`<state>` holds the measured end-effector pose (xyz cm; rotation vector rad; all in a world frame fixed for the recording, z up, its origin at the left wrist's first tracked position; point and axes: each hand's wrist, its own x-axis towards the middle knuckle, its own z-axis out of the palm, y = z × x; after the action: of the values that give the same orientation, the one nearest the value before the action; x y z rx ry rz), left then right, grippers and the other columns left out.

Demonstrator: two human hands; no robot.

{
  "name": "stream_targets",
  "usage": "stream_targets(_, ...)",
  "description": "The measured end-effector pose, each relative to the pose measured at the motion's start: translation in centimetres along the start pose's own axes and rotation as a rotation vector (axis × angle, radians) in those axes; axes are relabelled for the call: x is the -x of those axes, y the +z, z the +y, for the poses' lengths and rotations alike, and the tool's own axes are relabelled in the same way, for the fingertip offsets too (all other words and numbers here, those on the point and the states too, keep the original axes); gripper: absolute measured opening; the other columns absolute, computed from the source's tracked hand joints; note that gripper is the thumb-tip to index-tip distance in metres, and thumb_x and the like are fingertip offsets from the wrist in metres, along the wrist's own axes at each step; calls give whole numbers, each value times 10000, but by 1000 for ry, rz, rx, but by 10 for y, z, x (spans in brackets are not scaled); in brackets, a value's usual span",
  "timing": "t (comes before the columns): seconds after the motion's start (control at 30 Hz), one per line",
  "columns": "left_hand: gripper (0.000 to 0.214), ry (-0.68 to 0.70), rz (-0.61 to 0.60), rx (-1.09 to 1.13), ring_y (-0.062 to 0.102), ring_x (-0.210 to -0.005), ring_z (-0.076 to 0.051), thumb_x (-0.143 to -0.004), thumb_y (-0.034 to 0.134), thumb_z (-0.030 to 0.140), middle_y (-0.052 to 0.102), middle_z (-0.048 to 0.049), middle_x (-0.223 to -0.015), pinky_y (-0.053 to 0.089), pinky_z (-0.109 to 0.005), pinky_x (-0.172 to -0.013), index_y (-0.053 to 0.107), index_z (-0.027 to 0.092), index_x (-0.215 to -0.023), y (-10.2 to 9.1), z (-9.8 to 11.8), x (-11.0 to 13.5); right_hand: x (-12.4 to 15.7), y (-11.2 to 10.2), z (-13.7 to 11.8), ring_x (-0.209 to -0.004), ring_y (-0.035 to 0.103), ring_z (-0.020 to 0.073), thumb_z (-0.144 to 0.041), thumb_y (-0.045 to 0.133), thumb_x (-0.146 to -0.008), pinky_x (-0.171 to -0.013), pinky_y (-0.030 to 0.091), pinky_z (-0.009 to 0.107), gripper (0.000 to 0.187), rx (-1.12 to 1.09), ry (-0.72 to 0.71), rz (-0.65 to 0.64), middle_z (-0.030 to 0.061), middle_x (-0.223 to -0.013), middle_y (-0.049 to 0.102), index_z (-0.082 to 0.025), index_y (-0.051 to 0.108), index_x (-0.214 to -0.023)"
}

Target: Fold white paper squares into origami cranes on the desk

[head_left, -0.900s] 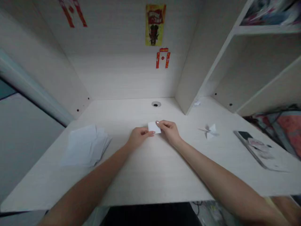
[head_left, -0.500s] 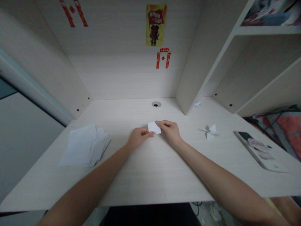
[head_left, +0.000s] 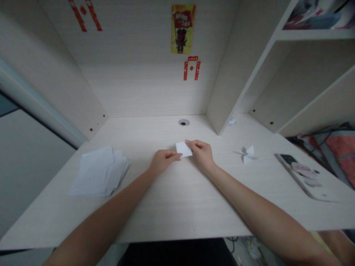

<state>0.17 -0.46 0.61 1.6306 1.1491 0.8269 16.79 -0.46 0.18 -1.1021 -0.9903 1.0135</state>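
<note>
Between my two hands is a small white square of folded paper (head_left: 183,149), held just over the desk (head_left: 172,207). My left hand (head_left: 164,161) pinches its lower left part between thumb and fingers. At its right side, my right hand (head_left: 202,152) grips the upper right corner, thumb on top. The fingers beneath the paper are partly hidden. A folded white paper crane (head_left: 249,155) stands on the desk to the right of my right hand. Left of my left hand lies a loose stack of white paper sheets (head_left: 97,171).
A phone (head_left: 313,186) in a pale case lies at the right. Behind the desk, a back panel carries a yellow card (head_left: 182,29) and red stickers. An upright divider (head_left: 222,118) meets the desk at the back right, and a cable hole (head_left: 183,122) sits at the back.
The paper square has shifted slightly to the right, and my left thumb covers a little less of it. Both hands keep their pinch. The whole view has moved very slightly.
</note>
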Motion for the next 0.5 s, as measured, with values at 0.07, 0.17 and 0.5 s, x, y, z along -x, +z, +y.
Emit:
stream_targets(0.07,385,4,-3,-9,481,-548,-106,-690,638,511,607,-1,-585,323,-217,-520,699,131,-657,0,-1,-1,0,0,0,-528,478,114,-423,725,-639,-532,361,257,271,0,0,10,-1,-542,602,-160,676,-596)
stream_targets(0.17,364,25,4,2,520,-585,-120,-703,631,490,650,-14,-630,355,-226,-557,707,137,-666,1,-1,-1,0,1,0,-532,465,112,-418,717,-646,-531,351,255,264,-8,8,15,-2,-542,593,-159,682,-602)
stream_targets(0.5,365,63,53,-70,562,-605,-136,-755,577,491,658,-16,-632,407,-233,-599,666,155,-645,2,0,-1,1,0,0,-531,436,106,-431,708,-656,-535,321,258,300,1,-5,48,-17,-515,542,-157,647,-550)
